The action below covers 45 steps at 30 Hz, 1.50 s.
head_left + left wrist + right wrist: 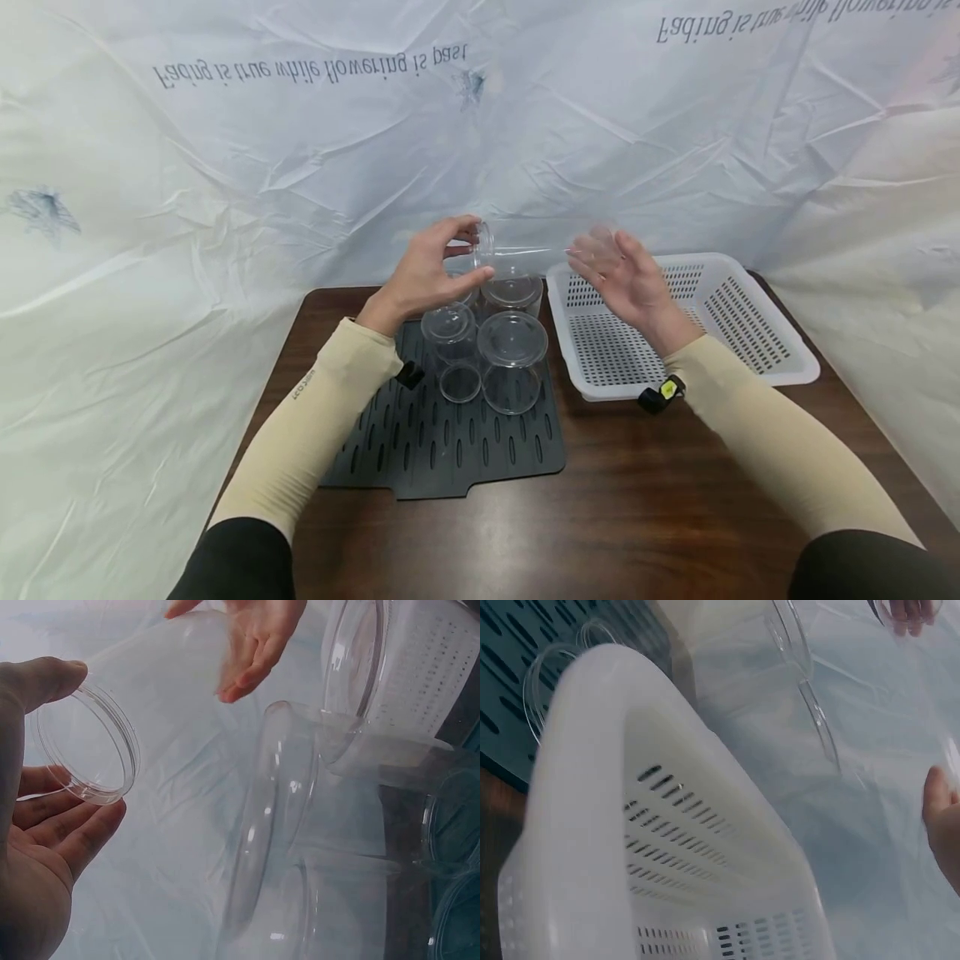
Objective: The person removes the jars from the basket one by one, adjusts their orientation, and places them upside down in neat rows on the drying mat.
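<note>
A long clear jar (536,237) lies sideways in the air above several other clear jars. My left hand (423,271) grips it by the ringed mouth (90,746), thumb on one side and fingers on the other. At its far end, my right hand (630,279) has its fingers extended along the jar, which they overlap in the head view. Below, a narrow jar (450,346) and a wider jar (512,367) stand on a dark slotted mat (442,467), with more clear jars behind them. Much of my right hand (943,825) falls outside the right wrist view.
A white perforated basket (798,367) stands right of the mat, close under my right forearm. Both rest on a brown wooden table (600,517). Printed pale sheeting (360,150) hangs behind the table and along its sides.
</note>
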Motion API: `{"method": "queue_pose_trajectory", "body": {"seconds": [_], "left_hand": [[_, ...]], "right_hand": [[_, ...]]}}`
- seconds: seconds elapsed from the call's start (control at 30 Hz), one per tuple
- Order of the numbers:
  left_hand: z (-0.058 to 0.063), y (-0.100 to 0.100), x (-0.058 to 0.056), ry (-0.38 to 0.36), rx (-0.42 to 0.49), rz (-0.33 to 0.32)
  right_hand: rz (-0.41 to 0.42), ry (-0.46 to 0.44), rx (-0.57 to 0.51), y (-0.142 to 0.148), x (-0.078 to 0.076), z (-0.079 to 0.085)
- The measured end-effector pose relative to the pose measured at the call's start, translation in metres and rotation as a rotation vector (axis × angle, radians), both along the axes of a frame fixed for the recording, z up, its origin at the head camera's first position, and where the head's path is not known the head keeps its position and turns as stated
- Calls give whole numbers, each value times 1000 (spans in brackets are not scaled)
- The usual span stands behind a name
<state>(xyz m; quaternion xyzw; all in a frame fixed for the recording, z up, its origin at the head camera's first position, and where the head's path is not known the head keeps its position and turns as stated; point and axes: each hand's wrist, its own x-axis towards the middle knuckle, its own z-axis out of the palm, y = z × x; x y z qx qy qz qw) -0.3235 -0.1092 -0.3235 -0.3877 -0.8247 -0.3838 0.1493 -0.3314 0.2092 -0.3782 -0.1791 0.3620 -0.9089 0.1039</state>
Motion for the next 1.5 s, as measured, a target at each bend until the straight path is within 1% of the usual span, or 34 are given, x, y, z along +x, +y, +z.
{"method": "queue_pose_trajectory", "body": {"seconds": [0.07, 0.27, 0.4, 0.57, 0.7, 0.83, 0.9, 1.0, 1.1, 1.13, 1.17, 1.23, 1.33, 1.5], "left_hand": [[0, 0, 0, 2, 3, -3], [1, 0, 1, 4, 4, -6], [1, 0, 1, 10, 4, -10], [0, 0, 2, 29, -3, -13], [-2, -1, 2, 43, -3, -14], [-2, -7, 3, 33, -20, 10], [-1, -13, 3, 25, -56, 46], [0, -24, 0, 30, -105, 94], [-1, -38, -3, 33, -158, 138], [-2, -43, -4, 30, -172, 148], [-4, -48, -5, 22, -186, 159], [-9, -59, -7, -1, -208, 182], [-16, -73, -8, -36, -221, 214], [-29, -95, -10, -68, -227, 251]], "right_hand": [[-12, -23, -25, -1, 0, -1], [-106, -38, -34, -4, 1, 1], [-108, -18, -59, -5, 0, 3], [-126, 13, -39, -5, 1, 4], [-113, 29, -45, -1, 1, 8], [-105, 94, -52, 7, 0, 13], [-119, 138, -41, 10, 0, 16], [-123, 195, -39, 14, 1, 22], [-118, 273, -26, 17, 3, 30], [-103, 291, -39, 18, 4, 32], [-107, 318, -31, 18, 5, 35], [-85, 352, -34, 20, 9, 41], [-51, 364, -44, 21, 16, 49], [-31, 387, -35, 18, 30, 59]]}}
